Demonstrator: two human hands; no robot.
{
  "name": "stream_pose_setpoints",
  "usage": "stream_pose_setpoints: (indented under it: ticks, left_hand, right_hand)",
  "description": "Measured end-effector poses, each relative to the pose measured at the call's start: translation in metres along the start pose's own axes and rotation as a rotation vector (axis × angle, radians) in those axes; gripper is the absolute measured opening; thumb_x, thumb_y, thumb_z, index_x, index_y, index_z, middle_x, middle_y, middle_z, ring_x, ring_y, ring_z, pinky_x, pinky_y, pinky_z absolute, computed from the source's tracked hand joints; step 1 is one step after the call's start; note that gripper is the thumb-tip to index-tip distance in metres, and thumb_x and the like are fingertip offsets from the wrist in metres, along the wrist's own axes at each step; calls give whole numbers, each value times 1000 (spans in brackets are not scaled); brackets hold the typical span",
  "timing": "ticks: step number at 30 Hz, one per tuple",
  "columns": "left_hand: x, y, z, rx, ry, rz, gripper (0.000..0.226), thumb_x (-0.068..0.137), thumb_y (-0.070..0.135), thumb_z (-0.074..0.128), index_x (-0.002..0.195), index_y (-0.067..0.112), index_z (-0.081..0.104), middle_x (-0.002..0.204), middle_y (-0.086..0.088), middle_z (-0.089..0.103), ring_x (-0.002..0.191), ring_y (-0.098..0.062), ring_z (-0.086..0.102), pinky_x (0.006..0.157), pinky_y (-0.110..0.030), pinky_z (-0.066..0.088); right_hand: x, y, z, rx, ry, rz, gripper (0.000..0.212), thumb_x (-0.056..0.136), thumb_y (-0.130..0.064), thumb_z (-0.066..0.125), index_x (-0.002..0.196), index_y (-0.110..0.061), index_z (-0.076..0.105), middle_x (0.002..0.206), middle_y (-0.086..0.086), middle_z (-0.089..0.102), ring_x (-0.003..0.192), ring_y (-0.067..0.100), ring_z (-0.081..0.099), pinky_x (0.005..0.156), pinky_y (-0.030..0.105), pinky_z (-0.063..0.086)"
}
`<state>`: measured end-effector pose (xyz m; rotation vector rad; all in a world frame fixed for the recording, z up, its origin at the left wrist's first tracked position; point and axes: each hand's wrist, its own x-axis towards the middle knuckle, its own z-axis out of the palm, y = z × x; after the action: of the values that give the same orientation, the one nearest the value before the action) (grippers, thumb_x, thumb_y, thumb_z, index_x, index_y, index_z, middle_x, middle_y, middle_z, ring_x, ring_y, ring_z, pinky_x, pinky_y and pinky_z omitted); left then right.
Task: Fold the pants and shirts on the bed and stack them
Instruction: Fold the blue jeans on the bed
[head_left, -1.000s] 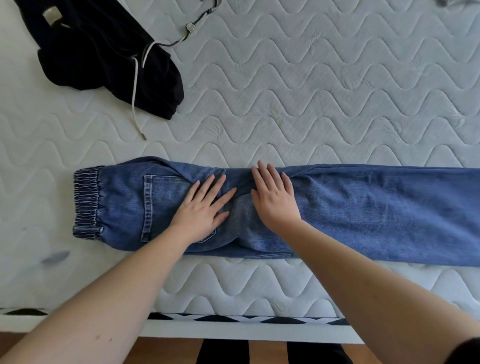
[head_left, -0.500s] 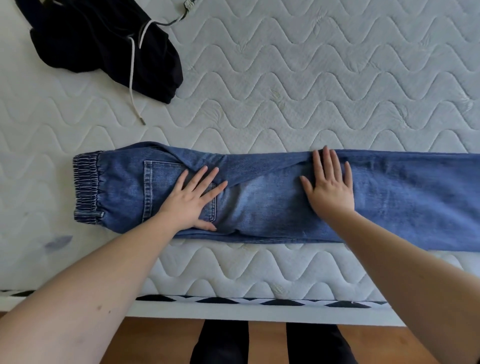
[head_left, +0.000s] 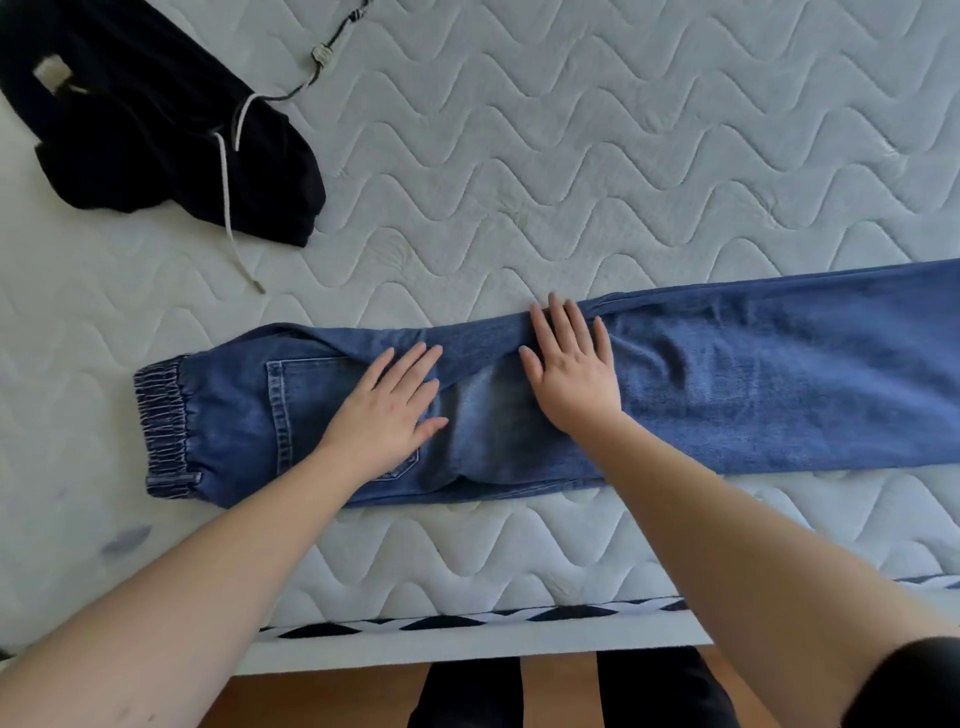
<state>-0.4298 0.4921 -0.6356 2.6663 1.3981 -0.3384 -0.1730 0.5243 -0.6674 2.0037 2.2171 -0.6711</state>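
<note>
A: Which colours do you see?
B: The jeans (head_left: 727, 384) are blue, paler in the middle. The mattress (head_left: 571, 156) is white with wavy quilting.
A: And the garment (head_left: 156, 130)?
B: Black, with a white drawstring (head_left: 227, 176).

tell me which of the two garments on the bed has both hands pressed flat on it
The blue jeans, laid out lengthwise near the bed edge. The black garment lies crumpled and untouched at the far left.

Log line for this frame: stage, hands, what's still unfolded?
stage: smoothing jeans folded lengthwise | left hand: flat on seat | right hand: flat by crotch fold | pending: black garment crumpled, far left
</note>
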Motion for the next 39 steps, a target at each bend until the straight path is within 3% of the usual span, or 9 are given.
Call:
stream_pose_setpoints:
  ticks: [3, 5, 8, 10, 17, 22, 26, 31, 39]
  left_hand:
    - [21, 21, -4, -133, -20, -40, 48, 99, 44, 34, 96, 5, 62, 157, -17, 28, 146, -29, 29, 118, -46, 26]
    - [29, 35, -1, -201, -12, -129, 43, 97, 43, 36, 94, 6, 58, 156, -19, 30, 145, -32, 30, 118, -50, 25]
    - [37, 52, 2, -188, 52, -227, 55, 96, 45, 33, 125, 4, 55, 154, -15, 36, 142, -32, 35, 115, -54, 27]
    - [44, 59, 0, -146, 26, -254, 67, 96, 47, 30, 149, 6, 35, 157, -12, 32, 144, -27, 33, 117, -52, 25]
    - [80, 75, 4, -198, -35, -322, 74, 97, 49, 20, 155, 7, 4, 161, -7, 20, 148, -19, 21, 121, -44, 14]
    - [100, 99, 10, -329, -18, -528, 64, 104, 40, 30, 157, 11, 7, 163, -7, 15, 150, -18, 12, 121, -46, 7]
    - [120, 122, 4, -394, 8, -723, 63, 103, 36, 36, 155, 8, 14, 160, -14, 22, 148, -26, 17, 118, -55, 9]
    - [132, 137, -3, -336, 61, -698, 56, 102, 26, 44, 150, 1, 29, 158, -14, 27, 146, -30, 22, 113, -62, 14]
    - [138, 152, -4, -313, 102, -627, 59, 102, 33, 34, 152, 5, 24, 160, -12, 22, 148, -27, 16, 116, -57, 10]
  right_hand:
    - [1, 54, -8, -23, 0, 78, 62, 100, -57, 10, 156, -32, 1, 164, -9, -6, 150, 9, -9, 120, 38, -9]
    - [-4, 93, -15, -45, -5, 129, 64, 98, -61, 8, 155, -33, -3, 164, -10, -7, 149, 8, -9, 121, 38, -7]
    - [-16, 142, -26, -92, -6, 149, 67, 96, -66, 8, 154, -36, -6, 163, -13, -8, 150, 9, -6, 119, 35, -11]
    - [-23, 166, -33, -105, 5, 168, 68, 96, -68, 9, 155, -36, -5, 162, -14, -8, 150, 9, -5, 118, 34, -14]
    - [-46, 247, -55, -94, 17, 328, 66, 96, -62, 7, 156, -33, 2, 164, -10, -3, 150, 10, -8, 118, 42, -14]
    - [-69, 317, -70, 169, 40, 716, 68, 98, -58, 21, 157, -28, 6, 164, -8, -5, 150, 11, -7, 121, 46, -5]
    - [-84, 353, -80, 205, 52, 718, 68, 98, -57, 28, 156, -27, 7, 164, -8, -3, 150, 12, -4, 121, 43, -3]
    - [-95, 386, -90, 192, 164, 714, 72, 96, -53, 41, 156, -26, 11, 164, -3, 5, 151, 18, 1, 120, 42, 0]
    - [-95, 429, -113, 460, 207, 898, 56, 88, -41, 66, 135, -16, 48, 127, 12, 57, 121, 35, 50, 100, 42, 41]
